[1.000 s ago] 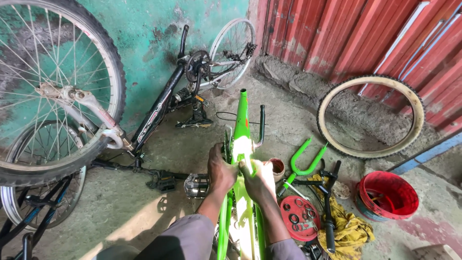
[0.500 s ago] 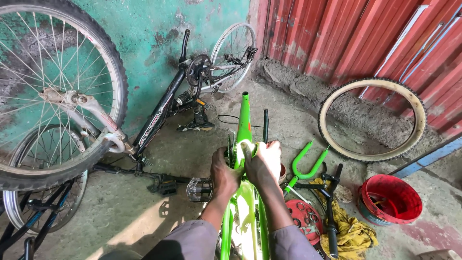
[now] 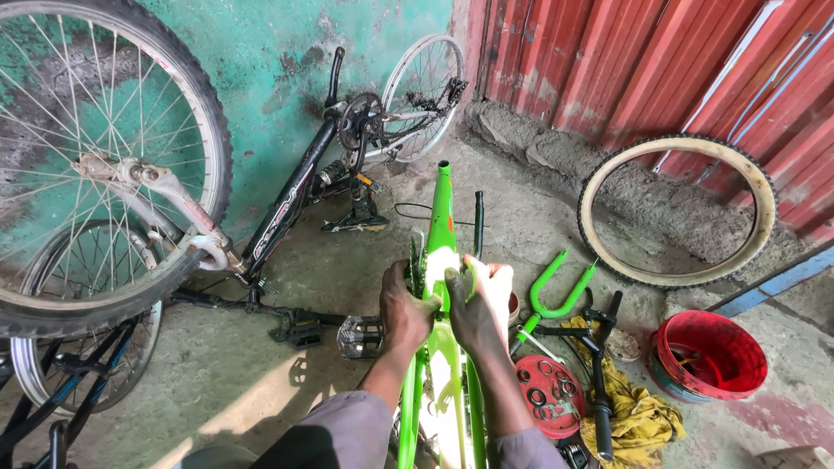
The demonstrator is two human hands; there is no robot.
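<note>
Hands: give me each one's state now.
Left hand: closed on the green bike frame.
Right hand: closed on the same frame.

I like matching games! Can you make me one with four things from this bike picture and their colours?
Things:
1. bike frame under both hands
2. bucket
3. rag
4. loose tyre by the wall

Colours:
A. yellow
B. tan inside with black tread
C. bright green
D. red

Pairs: 1-C, 2-D, 3-A, 4-B

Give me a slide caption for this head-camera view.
Both hands, left hand and right hand, grip a green bike frame on a workshop floor.
</note>
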